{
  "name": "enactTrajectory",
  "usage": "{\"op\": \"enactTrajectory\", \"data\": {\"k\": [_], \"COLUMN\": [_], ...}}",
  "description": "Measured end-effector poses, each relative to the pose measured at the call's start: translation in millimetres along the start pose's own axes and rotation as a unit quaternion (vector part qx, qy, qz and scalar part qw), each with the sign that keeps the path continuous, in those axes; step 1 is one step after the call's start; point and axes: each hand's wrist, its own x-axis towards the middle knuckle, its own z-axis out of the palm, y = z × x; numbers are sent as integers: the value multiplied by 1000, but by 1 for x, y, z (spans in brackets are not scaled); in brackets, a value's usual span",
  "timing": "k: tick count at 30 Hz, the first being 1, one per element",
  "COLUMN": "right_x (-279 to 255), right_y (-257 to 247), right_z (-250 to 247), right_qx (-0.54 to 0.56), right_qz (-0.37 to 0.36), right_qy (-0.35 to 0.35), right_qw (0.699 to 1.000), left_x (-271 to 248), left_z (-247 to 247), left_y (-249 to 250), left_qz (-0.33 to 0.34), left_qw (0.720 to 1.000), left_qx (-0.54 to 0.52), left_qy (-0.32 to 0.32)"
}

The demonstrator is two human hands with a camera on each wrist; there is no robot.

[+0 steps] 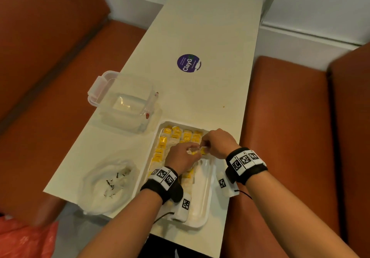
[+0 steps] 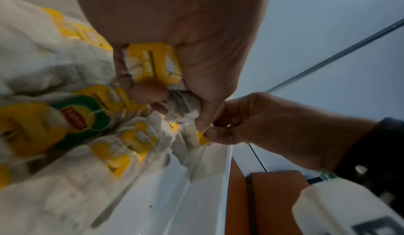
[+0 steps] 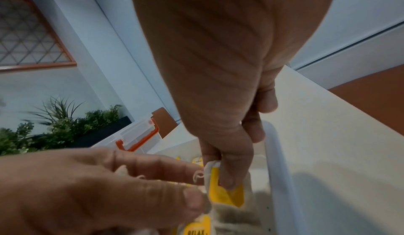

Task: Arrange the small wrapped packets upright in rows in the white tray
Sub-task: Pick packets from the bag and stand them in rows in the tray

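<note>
The white tray (image 1: 208, 203) lies at the table's near edge, its far and left parts filled with rows of tea packets (image 1: 176, 135) bearing yellow tags. My two hands meet above its middle. My left hand (image 1: 185, 155) grips a packet with a yellow tag (image 2: 153, 64) in its curled fingers. My right hand (image 1: 214, 142) pinches the yellow tag of another packet (image 3: 225, 192) between thumb and forefinger, close to the tray's right wall (image 3: 282, 187). More packets (image 2: 72, 118) lie under the left hand.
A clear lidded container (image 1: 124, 103) stands beyond the tray on the left. A crumpled clear plastic bag (image 1: 108, 183) lies at the near left corner. A purple round sticker (image 1: 188, 63) marks the table's middle. Orange benches (image 1: 290, 137) flank both sides.
</note>
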Motion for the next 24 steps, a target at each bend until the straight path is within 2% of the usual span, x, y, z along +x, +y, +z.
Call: {"op": "enactTrajectory", "data": {"k": [6, 10, 14, 18, 20, 24], "right_x": [5, 10, 17, 21, 22, 22], "right_y": [12, 13, 12, 12, 11, 14], "right_z": [-2, 2, 12, 25, 28, 32], "right_qx": [45, 38, 5, -42, -52, -72], "right_qz": [14, 27, 28, 45, 57, 61], "right_qy": [36, 73, 119, 161, 173, 180], "right_qw": [998, 996, 993, 985, 982, 979], "left_x": [26, 34, 33, 24, 19, 12], "left_z": [13, 21, 20, 18, 19, 26], "left_y": [9, 14, 20, 16, 12, 8], "left_qz": [-23, -48, -53, -45, -32, -11], "left_qw": [998, 996, 994, 996, 998, 992], "left_qx": [58, 79, 91, 59, 48, 72], "left_qy": [-18, -15, 23, 45, 16, -104]}}
